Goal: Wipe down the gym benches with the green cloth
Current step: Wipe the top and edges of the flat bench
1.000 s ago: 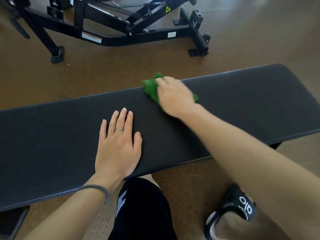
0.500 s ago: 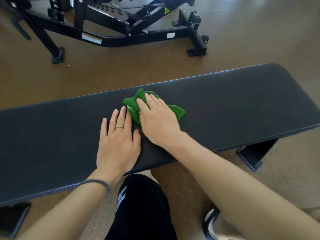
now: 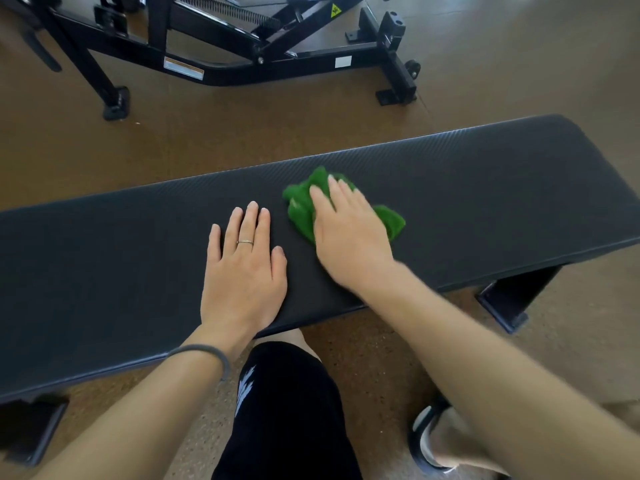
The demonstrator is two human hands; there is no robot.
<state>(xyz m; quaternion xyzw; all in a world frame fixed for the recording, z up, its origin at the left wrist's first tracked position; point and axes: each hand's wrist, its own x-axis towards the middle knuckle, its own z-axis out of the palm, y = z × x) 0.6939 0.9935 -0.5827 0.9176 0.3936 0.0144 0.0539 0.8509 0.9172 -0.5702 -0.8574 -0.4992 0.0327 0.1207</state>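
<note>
Green cloth [image 3: 300,206] under R hand [image 3: 346,233], flat on bench [image 3: 485,188].

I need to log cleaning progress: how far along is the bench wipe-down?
Done: nothing shows as finished; the padded black flat bench bears no visible wipe marks. In hand: the right hand presses the crumpled green cloth mid-bench while the left hand rests flat. Left: both bench ends, by the look of it.

Gym: padded bench [image 3: 485,188], black equip. frame [image 3: 221,50], rubber floor [image 3: 519,64].
</note>
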